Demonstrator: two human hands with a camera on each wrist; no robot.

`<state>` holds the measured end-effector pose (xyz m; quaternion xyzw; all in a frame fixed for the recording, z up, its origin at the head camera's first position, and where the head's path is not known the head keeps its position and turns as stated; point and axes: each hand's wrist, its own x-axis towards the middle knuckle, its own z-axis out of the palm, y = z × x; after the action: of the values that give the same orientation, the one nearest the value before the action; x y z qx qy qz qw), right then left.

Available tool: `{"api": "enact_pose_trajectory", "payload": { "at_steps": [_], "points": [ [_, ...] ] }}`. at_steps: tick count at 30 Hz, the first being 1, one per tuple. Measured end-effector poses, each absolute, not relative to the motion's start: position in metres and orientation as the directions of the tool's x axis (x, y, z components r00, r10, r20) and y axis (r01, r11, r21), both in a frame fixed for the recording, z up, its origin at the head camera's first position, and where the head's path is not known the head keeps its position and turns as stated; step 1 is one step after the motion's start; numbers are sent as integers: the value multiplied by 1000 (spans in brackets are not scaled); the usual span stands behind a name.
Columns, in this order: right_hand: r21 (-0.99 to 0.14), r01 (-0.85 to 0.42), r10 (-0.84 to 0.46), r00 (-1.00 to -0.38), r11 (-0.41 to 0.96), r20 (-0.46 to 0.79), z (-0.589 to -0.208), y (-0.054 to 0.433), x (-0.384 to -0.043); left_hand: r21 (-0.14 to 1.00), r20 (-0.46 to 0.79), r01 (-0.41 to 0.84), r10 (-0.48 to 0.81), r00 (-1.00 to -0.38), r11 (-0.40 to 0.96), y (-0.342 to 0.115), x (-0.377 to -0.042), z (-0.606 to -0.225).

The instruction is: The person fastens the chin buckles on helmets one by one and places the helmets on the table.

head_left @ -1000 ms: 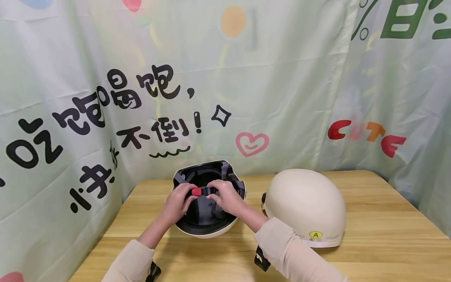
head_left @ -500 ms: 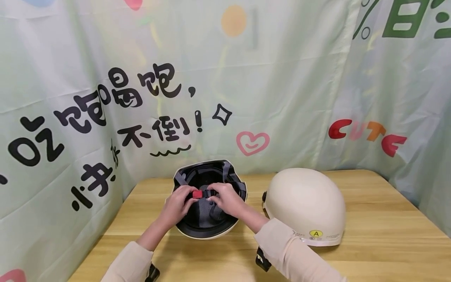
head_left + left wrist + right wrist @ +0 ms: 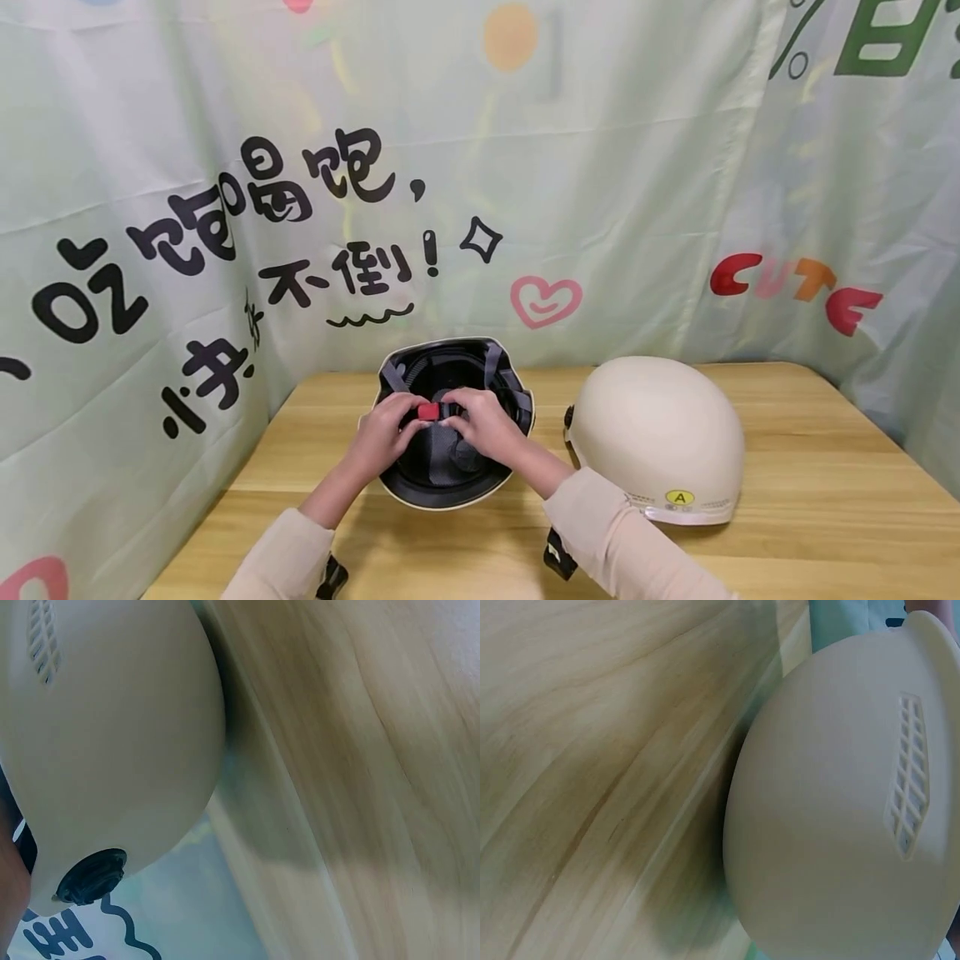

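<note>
A cream helmet (image 3: 442, 502) sits upside down on the table, its dark padded inside facing up. Over its opening, my left hand (image 3: 381, 437) pinches the red piece of the chin strap buckle (image 3: 428, 412) between thumb and fingers. From the other side my right hand (image 3: 486, 423) pinches the black strap end of the buckle, right up against the red piece. Both wrist views show mostly the outer shell of this helmet (image 3: 127, 742), with a black round cap (image 3: 94, 877) in the left one and a vent grille (image 3: 910, 776) in the right one.
A second cream helmet (image 3: 660, 433) stands right side up to the right, near my right forearm, with a yellow "A" sticker (image 3: 679, 497). The wooden table (image 3: 817, 467) ends at a printed curtain (image 3: 630, 208) behind and at both sides.
My hands have come slightly closer together, and less of the black buckle piece shows beside the red one. The head view has shifted a little, so everything appears further right.
</note>
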<state>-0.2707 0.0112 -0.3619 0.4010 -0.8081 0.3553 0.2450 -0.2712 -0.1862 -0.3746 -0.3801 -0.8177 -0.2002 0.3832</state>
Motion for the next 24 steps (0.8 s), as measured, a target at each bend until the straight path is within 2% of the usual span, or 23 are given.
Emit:
{"api": "enact_pose_trajectory", "payload": {
  "at_steps": [7, 11, 17, 24],
  "points": [
    [-382, -822, -471, -559, 422, 683, -363, 11, -271, 47, 777, 788, 474, -415, 614, -187, -272, -374],
    [-391, -814, -460, -570, 430, 681, -362, 12, -273, 78, 748, 773, 476, -463, 629, -187, -273, -372],
    [-442, -775, -447, -625, 450, 640, -358, 12, -274, 147, 715, 750, 455, -531, 644, -187, -276, -367],
    [-451, -754, -428, -647, 477, 631, -352, 10, -275, 187, 708, 715, 412, -573, 674, -184, -279, -364]
  ]
}}
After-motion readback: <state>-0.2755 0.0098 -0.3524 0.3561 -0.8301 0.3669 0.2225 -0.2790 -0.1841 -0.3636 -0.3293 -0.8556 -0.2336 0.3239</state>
